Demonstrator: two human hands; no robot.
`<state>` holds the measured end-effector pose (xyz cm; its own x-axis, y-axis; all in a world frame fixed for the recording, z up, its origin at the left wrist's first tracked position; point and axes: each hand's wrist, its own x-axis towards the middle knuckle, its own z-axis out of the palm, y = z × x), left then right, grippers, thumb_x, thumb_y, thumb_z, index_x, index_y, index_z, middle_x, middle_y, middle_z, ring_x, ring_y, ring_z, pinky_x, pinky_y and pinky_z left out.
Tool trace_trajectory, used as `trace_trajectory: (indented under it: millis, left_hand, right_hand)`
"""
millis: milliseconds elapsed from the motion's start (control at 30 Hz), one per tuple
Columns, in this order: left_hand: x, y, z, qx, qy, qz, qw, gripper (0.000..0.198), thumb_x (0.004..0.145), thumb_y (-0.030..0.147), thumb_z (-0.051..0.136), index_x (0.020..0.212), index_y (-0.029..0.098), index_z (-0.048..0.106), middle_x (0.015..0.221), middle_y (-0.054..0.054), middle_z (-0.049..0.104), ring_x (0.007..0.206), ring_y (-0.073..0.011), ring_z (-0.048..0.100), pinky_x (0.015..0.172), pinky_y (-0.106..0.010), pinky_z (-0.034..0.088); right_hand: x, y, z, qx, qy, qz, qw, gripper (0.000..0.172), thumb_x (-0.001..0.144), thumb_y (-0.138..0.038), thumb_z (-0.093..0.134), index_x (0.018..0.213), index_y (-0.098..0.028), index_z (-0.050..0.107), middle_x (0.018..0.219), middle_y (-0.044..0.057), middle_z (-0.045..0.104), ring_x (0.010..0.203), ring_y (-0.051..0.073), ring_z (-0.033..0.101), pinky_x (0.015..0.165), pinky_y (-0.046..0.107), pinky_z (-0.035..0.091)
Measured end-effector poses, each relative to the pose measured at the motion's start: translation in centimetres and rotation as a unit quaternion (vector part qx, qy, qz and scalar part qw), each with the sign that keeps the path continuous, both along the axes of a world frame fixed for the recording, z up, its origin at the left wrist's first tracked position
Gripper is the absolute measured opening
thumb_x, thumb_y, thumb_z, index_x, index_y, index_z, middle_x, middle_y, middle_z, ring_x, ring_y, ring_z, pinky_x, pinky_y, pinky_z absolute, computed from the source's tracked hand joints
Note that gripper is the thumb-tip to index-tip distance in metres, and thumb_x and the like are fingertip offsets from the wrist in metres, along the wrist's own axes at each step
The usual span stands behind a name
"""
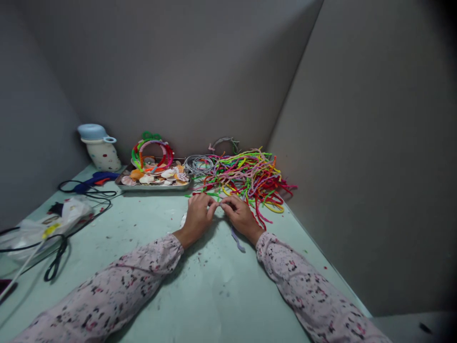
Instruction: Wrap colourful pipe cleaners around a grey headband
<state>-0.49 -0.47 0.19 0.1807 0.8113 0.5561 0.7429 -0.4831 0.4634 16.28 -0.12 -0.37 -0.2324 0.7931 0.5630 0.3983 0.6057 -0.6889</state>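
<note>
My left hand [200, 214] and my right hand [241, 216] meet over the table, thumbs and forefingers pinched tip to tip. A lavender pipe cleaner [238, 241] is in my right hand, its tail hanging out below the palm. A small greyish-lavender bit shows between both sets of fingertips, which looks like part of the same pipe cleaner; most of it is hidden by the fingers. Just beyond my hands lies a tangled heap of coloured pipe cleaners [250, 174]. A small white thing [183, 220] is partly hidden beside my left wrist.
A metal tray [157, 187] of seashells [167, 173] stands at the back, with colourful wrapped rings [153, 152] on it. Coiled grey wire [200, 164] lies beside it. At left are a bottle [102, 150], a blue glue gun [91, 181], black cables [57, 259] and a plastic bag [73, 212].
</note>
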Motion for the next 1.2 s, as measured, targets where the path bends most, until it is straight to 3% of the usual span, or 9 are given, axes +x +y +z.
trace_trajectory:
  millis: [1200]
  left_hand:
    - [-0.15, -0.16, 0.43, 0.0, -0.029, -0.029, 0.999, 0.018, 0.091, 0.032, 0.046, 0.082, 0.021, 0.057, 0.087, -0.003, 0.062, 0.089, -0.0202, 0.053, 0.086, -0.037, 0.035]
  right_hand:
    - [0.06, 0.29, -0.3, 0.0, 0.021, -0.006, 1.0, 0.014, 0.089, -0.029, 0.053, 0.092, -0.022, 0.064, 0.091, 0.003, 0.061, 0.088, 0.018, 0.056, 0.082, 0.031, 0.043]
